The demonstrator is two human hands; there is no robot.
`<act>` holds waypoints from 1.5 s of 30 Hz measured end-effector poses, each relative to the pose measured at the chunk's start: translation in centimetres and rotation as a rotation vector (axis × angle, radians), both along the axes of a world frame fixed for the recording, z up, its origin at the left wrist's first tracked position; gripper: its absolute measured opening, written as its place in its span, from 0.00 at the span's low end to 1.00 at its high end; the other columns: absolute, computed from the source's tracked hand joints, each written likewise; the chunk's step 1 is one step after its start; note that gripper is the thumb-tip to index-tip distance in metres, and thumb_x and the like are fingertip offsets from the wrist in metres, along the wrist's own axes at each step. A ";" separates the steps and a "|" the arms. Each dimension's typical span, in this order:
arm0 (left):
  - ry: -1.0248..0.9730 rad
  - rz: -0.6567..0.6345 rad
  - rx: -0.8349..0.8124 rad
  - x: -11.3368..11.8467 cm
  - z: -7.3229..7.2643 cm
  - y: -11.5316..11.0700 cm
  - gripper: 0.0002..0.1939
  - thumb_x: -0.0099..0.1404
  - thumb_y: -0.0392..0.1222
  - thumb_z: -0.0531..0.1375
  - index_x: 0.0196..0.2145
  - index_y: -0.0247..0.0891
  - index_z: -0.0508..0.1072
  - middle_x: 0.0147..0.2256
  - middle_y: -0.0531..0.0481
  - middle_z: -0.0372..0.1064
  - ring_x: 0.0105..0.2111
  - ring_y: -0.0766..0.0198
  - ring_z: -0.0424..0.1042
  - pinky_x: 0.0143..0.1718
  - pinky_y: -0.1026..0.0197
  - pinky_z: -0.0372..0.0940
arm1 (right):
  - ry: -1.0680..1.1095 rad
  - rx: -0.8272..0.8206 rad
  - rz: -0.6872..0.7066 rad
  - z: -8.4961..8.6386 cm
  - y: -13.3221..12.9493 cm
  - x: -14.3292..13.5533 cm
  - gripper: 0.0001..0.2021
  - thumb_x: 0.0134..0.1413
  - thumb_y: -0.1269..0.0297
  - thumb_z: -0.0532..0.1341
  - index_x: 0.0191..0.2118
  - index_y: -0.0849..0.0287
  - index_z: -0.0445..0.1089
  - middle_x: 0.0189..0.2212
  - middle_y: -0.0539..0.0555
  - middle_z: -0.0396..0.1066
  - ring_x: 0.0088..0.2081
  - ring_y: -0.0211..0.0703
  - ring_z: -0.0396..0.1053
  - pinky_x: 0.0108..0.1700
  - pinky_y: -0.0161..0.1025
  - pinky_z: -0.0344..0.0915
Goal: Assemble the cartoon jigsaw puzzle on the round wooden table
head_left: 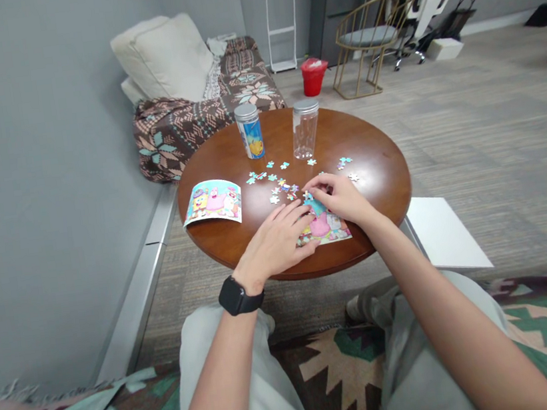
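A partly joined jigsaw puzzle [320,224] with pink and teal areas lies near the front edge of the round brown table [228,241]. My left hand [278,239], a black watch on its wrist, rests flat over the puzzle's left side with fingers spread. At the puzzle's top edge, my right hand [337,195] has thumb and index finger pinched at a small puzzle piece [307,196]. Loose pieces [285,187] are scattered beyond my hands. The curled reference picture [215,201] with cartoon figures lies at the table's left.
Behind the pieces stand a jar with a blue and yellow label [250,132] and a clear lidded jar [306,130]. A covered couch [249,77], a red bin [314,77] and a gold chair [367,36] are farther back. A person sits at the upper right.
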State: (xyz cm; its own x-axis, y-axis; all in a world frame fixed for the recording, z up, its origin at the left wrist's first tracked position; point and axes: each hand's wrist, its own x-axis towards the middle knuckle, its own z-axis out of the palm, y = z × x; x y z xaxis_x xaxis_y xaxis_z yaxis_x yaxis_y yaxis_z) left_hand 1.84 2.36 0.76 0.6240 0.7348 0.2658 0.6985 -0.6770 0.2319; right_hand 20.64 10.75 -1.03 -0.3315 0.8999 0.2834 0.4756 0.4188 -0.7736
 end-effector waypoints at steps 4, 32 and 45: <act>-0.142 0.070 0.046 -1.1 0.3 -0.3 0.16 0.69 0.43 0.55 0.52 0.37 0.70 0.55 0.42 0.67 0.55 0.55 0.67 0.56 0.49 0.63 | 0.009 -0.006 0.066 0.5 -0.4 -0.1 0.09 0.52 0.63 0.59 0.33 0.60 0.76 0.28 0.52 0.75 0.29 0.40 0.66 0.36 0.38 0.62; -0.066 0.003 0.023 -2.1 0.0 -0.8 0.14 0.68 0.39 0.56 0.49 0.36 0.71 0.50 0.44 0.71 0.52 0.57 0.69 0.54 0.52 0.65 | -0.093 0.107 0.249 0.1 -0.3 0.0 0.04 0.50 0.67 0.62 0.28 0.57 0.74 0.31 0.53 0.74 0.34 0.42 0.70 0.41 0.41 0.65; -0.004 0.071 0.012 -1.9 0.0 -0.9 0.20 0.68 0.44 0.56 0.56 0.36 0.68 0.54 0.41 0.66 0.54 0.53 0.67 0.54 0.50 0.64 | -0.240 0.428 0.284 0.9 -2.0 0.5 0.12 0.57 0.66 0.57 0.30 0.58 0.78 0.31 0.56 0.70 0.35 0.45 0.65 0.40 0.44 0.60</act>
State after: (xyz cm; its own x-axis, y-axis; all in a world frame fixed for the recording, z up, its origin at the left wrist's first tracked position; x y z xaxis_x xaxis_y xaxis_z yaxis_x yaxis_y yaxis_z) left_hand -0.11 1.43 0.76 0.5691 0.7742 0.2771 0.7442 -0.6282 0.2269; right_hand 21.10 8.74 -0.12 -0.6439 0.5874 0.4902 0.4403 0.8085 -0.3904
